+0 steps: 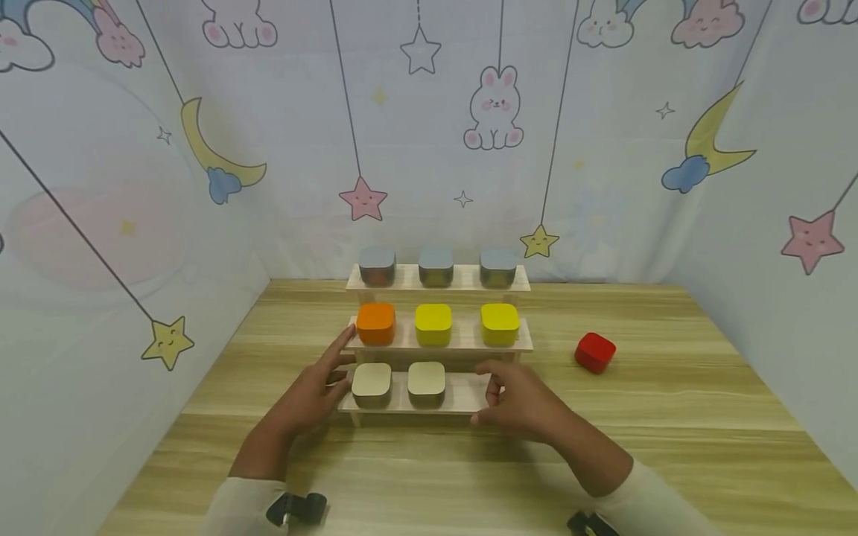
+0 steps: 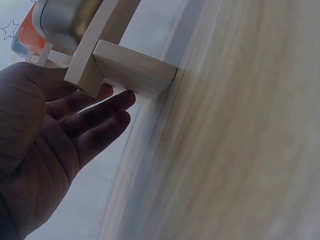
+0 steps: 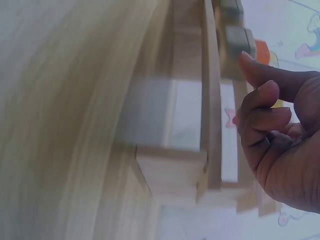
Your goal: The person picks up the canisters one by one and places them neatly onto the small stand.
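Note:
A three-tier wooden rack [image 1: 462, 403] stands on the table. Two cream-lidded tins [image 1: 372, 380] sit on its lowest shelf, at the left and middle. My left hand [image 1: 311, 391] is at the rack's left end, fingers extended; in the left wrist view its fingertips are right by the wooden leg [image 2: 135, 67]. My right hand [image 1: 523, 398] is over the right part of the lowest shelf, fingers loosely bent, nothing between thumb and fingers. On the middle shelf are an orange-lidded tin [image 1: 376, 324] and two yellow-lidded tins [image 1: 433, 325].
Three grey-blue-lidded tins [image 1: 436, 268] line the top shelf. A red-lidded tin [image 1: 595, 353] lies on the wooden table [image 1: 670, 417], right of the rack. A printed curtain [image 1: 429, 156] encloses the back and sides.

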Motion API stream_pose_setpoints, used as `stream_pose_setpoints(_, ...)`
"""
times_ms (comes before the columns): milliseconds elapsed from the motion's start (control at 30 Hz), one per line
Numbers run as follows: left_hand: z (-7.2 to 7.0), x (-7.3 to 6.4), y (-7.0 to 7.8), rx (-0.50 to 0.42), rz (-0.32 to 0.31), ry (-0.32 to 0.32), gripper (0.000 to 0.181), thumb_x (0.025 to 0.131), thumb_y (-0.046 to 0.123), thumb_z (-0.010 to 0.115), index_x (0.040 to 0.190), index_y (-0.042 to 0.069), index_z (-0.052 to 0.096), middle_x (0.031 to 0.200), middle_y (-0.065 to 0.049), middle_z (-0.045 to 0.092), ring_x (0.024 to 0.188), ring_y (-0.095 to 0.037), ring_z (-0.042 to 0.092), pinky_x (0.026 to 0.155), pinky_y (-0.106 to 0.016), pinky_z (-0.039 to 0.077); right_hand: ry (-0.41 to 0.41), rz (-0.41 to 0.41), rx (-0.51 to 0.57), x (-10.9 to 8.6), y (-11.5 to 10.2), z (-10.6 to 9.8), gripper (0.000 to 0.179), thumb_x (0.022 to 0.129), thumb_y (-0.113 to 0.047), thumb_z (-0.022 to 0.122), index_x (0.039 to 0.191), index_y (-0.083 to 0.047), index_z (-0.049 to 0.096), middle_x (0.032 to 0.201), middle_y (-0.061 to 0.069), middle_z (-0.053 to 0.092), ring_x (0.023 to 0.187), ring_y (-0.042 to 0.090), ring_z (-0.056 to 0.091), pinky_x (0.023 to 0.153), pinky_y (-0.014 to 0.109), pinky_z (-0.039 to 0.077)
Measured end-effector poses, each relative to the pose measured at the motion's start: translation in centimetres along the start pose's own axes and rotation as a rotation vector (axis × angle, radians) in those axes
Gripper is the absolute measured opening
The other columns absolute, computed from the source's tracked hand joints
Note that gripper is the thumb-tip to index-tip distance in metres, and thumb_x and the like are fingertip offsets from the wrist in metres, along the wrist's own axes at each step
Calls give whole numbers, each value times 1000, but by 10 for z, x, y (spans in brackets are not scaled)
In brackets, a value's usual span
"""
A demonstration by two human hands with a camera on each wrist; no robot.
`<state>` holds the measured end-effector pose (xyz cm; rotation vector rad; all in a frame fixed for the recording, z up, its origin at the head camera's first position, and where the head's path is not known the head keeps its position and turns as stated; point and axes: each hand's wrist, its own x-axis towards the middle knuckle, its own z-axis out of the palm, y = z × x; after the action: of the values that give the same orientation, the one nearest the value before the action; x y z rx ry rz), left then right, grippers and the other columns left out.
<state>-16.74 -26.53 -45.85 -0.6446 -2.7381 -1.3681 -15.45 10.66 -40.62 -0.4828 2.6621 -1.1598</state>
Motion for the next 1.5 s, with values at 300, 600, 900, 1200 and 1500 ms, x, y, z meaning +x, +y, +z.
stream_pose_setpoints(300, 1, 1, 0, 11, -10, 4, 94, 109, -5, 58, 178, 29, 4, 180, -22, 28, 138, -54, 64, 112, -59, 58, -132, -46, 195, -16, 29, -35, 59, 89, -8, 91, 140, 3, 64, 85, 5, 55, 56, 10, 47, 50, 21, 45)
stream_pose_setpoints(600, 1, 0, -1, 10, 18, 9, 92, 109, -6, 58, 178, 25, 5, 181, -21, 25, 137, -55, 64, 110, -59, 59, -111, -61, 239, -27, 50, -55, 51, 89, -11, 91, 128, 8, 64, 84, 4, 53, 60, 9, 49, 53, 19, 42)
stream_pose_setpoints(900, 1, 1, -2, 5, -4, 8, 93, 109, -5, 58, 178, 27, 5, 180, -21, 28, 138, -53, 64, 109, -55, 61, -98, -114, 277, -28, 77, -74, 42, 90, -10, 89, 113, 9, 59, 82, 0, 50, 68, 15, 62, 71, 25, 59)
stream_pose_setpoints(1200, 1, 1, -2, 15, -11, 3, 93, 109, -5, 59, 178, 23, 5, 172, -31, 38, 136, -54, 65, 109, -59, 60, -27, -83, 356, -25, 107, -89, 37, 95, -6, 84, 113, 13, 58, 79, -5, 54, 56, 5, 33, 54, 26, 43)
stream_pose_setpoints(1500, 1, 2, -4, 5, 0, 3, 94, 109, -6, 59, 178, 27, 5, 175, -28, 34, 136, -54, 65, 107, -54, 62, 167, -72, 345, -23, 118, -91, 36, 100, -13, 80, 126, 4, 62, 80, -9, 59, 56, 8, 37, 49, 30, 41)
